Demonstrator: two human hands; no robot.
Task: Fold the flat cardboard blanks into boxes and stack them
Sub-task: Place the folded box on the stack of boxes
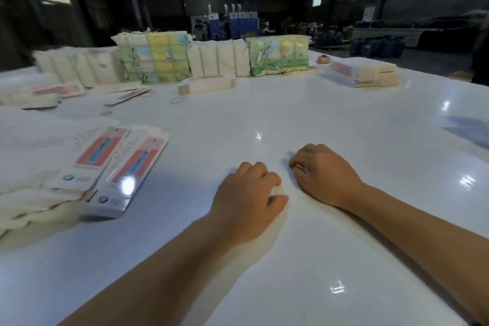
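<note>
Both of your forearms reach in from the near edge and lie on the white desk (344, 119). Your left hand (246, 198) rests knuckles-up with its fingers (260, 174) curled under; something pale shows between thumb and forefinger, but whether you are gripping it cannot be told. Just beside it, your right hand (325, 174) also lies with its fingers curled down to the desk, something small and pale at their tips; what it is, and whether it is pinched, cannot be told either.

To your left, flat cardboard blanks (124, 174) printed in pink and blue lie fanned on top of a cream stack (31, 209) at the desk's near left side, well apart from your hands. Farther out, a rubber band (177, 100) lies loose on the desk. Behind it sits one folded box (206, 84), and to the right a small stack of folded boxes (367, 73). More blanks (60, 90) lie at the far left. Along the far edge stand tied bundles (156, 57), some plain cream, some printed in green and yellow.
</note>
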